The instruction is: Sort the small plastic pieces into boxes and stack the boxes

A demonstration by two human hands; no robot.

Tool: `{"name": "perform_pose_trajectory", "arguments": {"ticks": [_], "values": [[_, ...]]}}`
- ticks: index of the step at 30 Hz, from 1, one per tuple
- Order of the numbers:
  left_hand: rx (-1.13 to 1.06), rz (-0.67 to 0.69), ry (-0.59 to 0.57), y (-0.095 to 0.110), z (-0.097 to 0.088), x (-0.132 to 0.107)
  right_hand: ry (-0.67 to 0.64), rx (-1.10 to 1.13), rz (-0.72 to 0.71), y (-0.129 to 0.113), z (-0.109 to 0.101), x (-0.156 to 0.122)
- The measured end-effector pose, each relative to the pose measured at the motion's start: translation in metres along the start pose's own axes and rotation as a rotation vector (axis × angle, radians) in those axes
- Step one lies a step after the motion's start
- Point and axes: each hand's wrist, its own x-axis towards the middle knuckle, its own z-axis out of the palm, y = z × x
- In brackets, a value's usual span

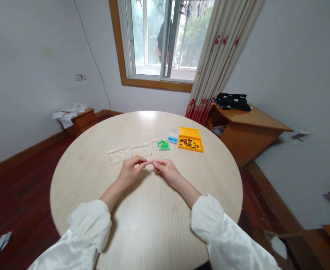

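My left hand (133, 168) and my right hand (167, 171) meet fingertip to fingertip above the middle of the table, both pinched closed. Whatever sits between the fingers is too small or hidden to make out. Just beyond my left hand lie a clear tray (109, 159) of pale cream pieces and another clear tray (150, 148) with a few yellow pieces, partly covered by that hand. Past my right hand stand a clear box with green pieces (163, 144), a small clear box of blue pieces (172, 139) and an open orange case (189, 132) holding dark brown pieces.
The round pale wooden table (153, 225) fills the middle. A wooden desk (238, 131) with folded black cloth (233, 102) stands at right, beside a long curtain (215, 56). Papers (70, 112) lie on a low cabinet at left. Someone's dark-clothed figure (164, 39) shows beyond the window.
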Motion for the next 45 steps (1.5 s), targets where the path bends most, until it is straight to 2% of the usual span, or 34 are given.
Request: {"name": "perform_pose_trajectory", "arguments": {"ticks": [5,8,12,13,15,17,21,24,28,30,34,39,42,45], "values": [[-0.148,-0.137,0.095,0.004,-0.002,0.003,0.001,-0.058,0.004,0.002,-0.002,0.0],[-0.15,-0.152,0.256,0.003,-0.01,0.008,-0.004,-0.196,-0.032,0.003,0.001,-0.002],[-0.113,-0.184,0.607,-0.011,-0.03,0.017,-0.022,-0.575,-0.221,0.009,0.017,-0.004],[-0.066,-0.201,0.65,-0.015,-0.036,0.019,-0.047,-0.665,-0.28,0.011,0.023,-0.004],[0.105,-0.223,0.664,-0.021,-0.045,0.02,-0.107,-0.807,-0.38,0.015,0.032,-0.005],[0.285,-0.228,0.627,-0.025,-0.051,0.019,-0.143,-0.898,-0.441,0.017,0.039,-0.006],[0.503,-0.251,0.487,-0.031,-0.053,0.015,-0.149,-1.004,-0.456,0.019,0.044,-0.006],[0.657,-0.342,0.408,-0.033,-0.053,0.013,-0.145,-1.051,-0.454,0.018,0.045,-0.005],[0.8,-0.487,0.37,-0.033,-0.055,0.013,-0.133,-1.056,-0.456,0.017,0.047,-0.005],[0.777,-0.469,0.362,-0.032,-0.055,0.013,-0.135,-1.048,-0.457,0.017,0.047,-0.005],[0.519,-0.226,0.271,-0.032,-0.047,0.014,-0.092,-0.951,-0.461,0.019,0.045,-0.002],[0.194,-0.032,0.06,-0.028,-0.027,0.01,0.1,-0.522,-0.289,0.021,0.035,0.012],[0.136,0.057,-0.012,-0.024,-0.016,0.006,0.119,-0.284,-0.234,0.021,0.029,0.019],[0.097,0.102,-0.049,-0.021,-0.011,0.004,0.11,-0.161,-0.224,0.021,0.027,0.02]]}}
